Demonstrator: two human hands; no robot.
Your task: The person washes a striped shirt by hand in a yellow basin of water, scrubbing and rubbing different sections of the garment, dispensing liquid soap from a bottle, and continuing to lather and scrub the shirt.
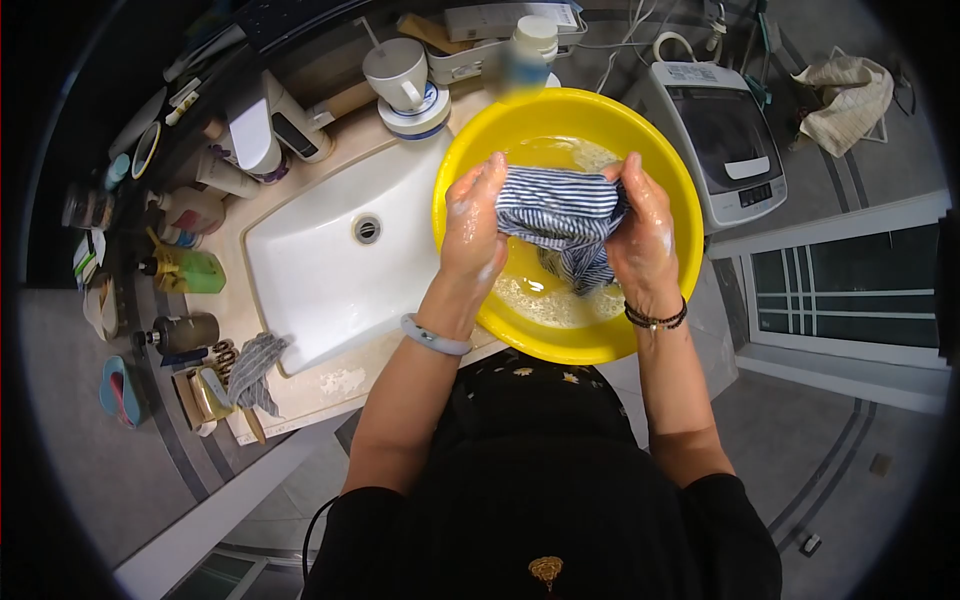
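A wet cloth with dark blue and white stripes (560, 205) is stretched between my two hands over a yellow basin (458, 150). My left hand (473, 222), with suds on it, is closed on the cloth's left end. On the opposite side my right hand (642, 235) grips the other end, its thumb up at the top edge. The lower part of the cloth hangs in folds down toward the soapy water (545, 300) in the basin. I cannot make out exactly how the fingers lie behind the fabric.
Left of the basin is a white sink (320, 270) with a drain. A white mug (396, 75), a green soap bottle (195, 270) and a grey cloth (257, 372) stand or lie around the counter. A washing machine (720, 140) stands to the right.
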